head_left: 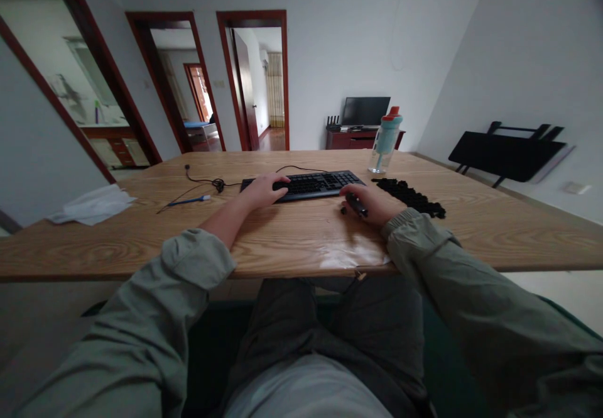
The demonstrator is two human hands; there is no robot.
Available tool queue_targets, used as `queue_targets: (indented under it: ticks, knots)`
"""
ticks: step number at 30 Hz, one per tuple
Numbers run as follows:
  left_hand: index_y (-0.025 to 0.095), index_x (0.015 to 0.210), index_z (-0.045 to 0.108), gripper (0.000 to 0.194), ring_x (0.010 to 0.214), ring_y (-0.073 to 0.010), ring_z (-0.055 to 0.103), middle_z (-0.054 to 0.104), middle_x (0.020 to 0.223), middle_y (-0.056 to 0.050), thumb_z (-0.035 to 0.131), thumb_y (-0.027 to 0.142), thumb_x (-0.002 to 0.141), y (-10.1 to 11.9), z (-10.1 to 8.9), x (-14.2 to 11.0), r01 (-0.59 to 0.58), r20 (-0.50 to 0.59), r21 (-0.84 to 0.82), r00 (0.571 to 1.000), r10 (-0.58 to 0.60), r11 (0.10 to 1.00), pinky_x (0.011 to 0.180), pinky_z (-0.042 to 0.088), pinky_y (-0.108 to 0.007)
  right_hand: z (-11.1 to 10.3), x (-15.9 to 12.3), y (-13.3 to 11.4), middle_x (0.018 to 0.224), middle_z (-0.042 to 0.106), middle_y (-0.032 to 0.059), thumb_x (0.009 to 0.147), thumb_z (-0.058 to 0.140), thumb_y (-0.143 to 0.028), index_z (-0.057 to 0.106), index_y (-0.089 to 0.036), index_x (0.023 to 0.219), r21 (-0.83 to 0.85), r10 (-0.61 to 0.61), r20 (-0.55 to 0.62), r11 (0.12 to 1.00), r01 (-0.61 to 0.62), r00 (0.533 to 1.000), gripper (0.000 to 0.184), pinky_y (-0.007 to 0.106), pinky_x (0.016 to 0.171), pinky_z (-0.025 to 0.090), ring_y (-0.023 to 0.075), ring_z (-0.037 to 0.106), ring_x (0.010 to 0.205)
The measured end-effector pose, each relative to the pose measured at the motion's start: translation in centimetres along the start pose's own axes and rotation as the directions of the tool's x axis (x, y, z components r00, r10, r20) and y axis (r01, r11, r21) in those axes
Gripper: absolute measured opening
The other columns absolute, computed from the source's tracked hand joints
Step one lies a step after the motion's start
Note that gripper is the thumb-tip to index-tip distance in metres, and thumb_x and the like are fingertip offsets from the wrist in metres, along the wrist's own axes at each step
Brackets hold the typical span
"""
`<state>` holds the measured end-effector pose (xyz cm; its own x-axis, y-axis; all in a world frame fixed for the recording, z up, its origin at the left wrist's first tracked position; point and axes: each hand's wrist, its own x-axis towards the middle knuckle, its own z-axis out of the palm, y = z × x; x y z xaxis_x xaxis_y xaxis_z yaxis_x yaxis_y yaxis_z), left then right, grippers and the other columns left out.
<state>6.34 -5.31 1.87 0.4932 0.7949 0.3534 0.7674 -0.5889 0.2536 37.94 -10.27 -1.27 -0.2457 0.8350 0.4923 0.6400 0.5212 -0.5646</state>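
Note:
A black keyboard lies on the wooden table, its cable running off to the left. My left hand rests on the keyboard's left end, fingers curled over the edge and gripping it. My right hand lies on the table just in front of the keyboard's right end, closed around a small dark tool. A heap of loose black keycaps sits right of that hand. One small dark piece lies by the tool's tip.
A clear bottle with a teal sleeve and red cap stands behind the keyboard's right end. A blue pen and a coiled cable lie at the left. White cloth sits at the far left. A black folded table leans against the right wall.

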Motion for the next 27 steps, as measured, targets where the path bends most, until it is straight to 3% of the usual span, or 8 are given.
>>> queue_targets:
  ticks: [3,6,11,17,23,27]
  knots:
    - [0.017,0.117,0.066,0.038,0.105,-0.0202,0.061,0.068,0.117,-0.008,0.053,0.037,0.087,2.3,0.9,0.3,-0.098,-0.021,-0.095,0.995,0.096,0.991,0.097,0.044,-0.031,1.6,0.2,-1.5,0.111,0.067,0.0065,0.078,0.062,-0.016,0.066,-0.025,0.112,-0.229,-0.16,0.153,0.954,0.192,0.975,0.035,0.033,0.083,0.048,0.0206,0.063,0.092]
    - [0.018,0.115,0.065,0.04,0.086,-0.0181,0.063,0.071,0.101,-0.006,0.052,0.045,0.088,4.3,1.8,0.2,-0.107,0.103,-0.144,0.987,0.122,0.984,0.079,0.047,-0.028,3.1,0.6,-2.4,0.122,0.062,0.0079,0.083,0.05,-0.009,0.06,-0.026,0.123,-0.314,-0.183,0.19,0.92,0.236,0.965,0.045,0.034,0.088,0.046,0.0206,0.062,0.099]
    - [0.016,0.096,0.068,0.044,0.074,-0.0183,0.06,0.07,0.089,-0.006,0.053,0.056,0.084,5.2,2.6,0.1,-0.119,0.206,-0.102,0.969,0.138,0.988,0.064,0.042,-0.027,4.0,0.7,-3.3,0.123,0.06,0.009,0.084,0.05,-0.011,0.053,-0.027,0.132,-0.359,-0.175,0.19,0.904,0.234,0.966,0.051,0.033,0.086,0.046,0.0222,0.063,0.098]
    - [0.015,0.086,0.069,0.057,0.068,-0.0186,0.059,0.069,0.083,-0.007,0.051,0.069,0.08,6.0,2.4,0.1,-0.06,0.329,-0.145,0.938,0.105,0.988,0.061,0.04,-0.028,4.0,0.4,-4.2,0.133,0.052,0.013,0.085,0.054,-0.02,0.038,-0.026,0.145,-0.433,-0.175,0.197,0.867,0.246,0.965,0.063,0.035,0.082,0.047,0.0252,0.063,0.099]
    - [0.015,0.078,0.07,0.044,0.063,-0.0177,0.057,0.069,0.075,-0.006,0.053,0.056,0.081,7.3,2.5,0.1,-0.072,0.332,-0.142,0.936,0.116,0.987,0.059,0.039,-0.028,4.2,0.3,-4.3,0.142,0.042,0.0144,0.081,0.061,-0.028,0.032,-0.025,0.148,-0.457,-0.165,0.082,0.87,0.184,0.983,0.074,0.036,0.082,0.048,0.0272,0.062,0.103]
    - [0.015,0.075,0.07,0.031,0.063,-0.017,0.057,0.069,0.073,-0.005,0.055,0.042,0.078,6.2,2.3,0.2,-0.05,0.336,-0.135,0.937,0.093,0.99,0.059,0.04,-0.028,4.2,0.3,-4.2,0.12,0.057,0.0136,0.083,0.06,-0.037,0.051,-0.018,0.128,-0.46,-0.09,0.036,0.883,0.096,0.995,0.05,0.036,0.079,0.047,0.026,0.062,0.095]
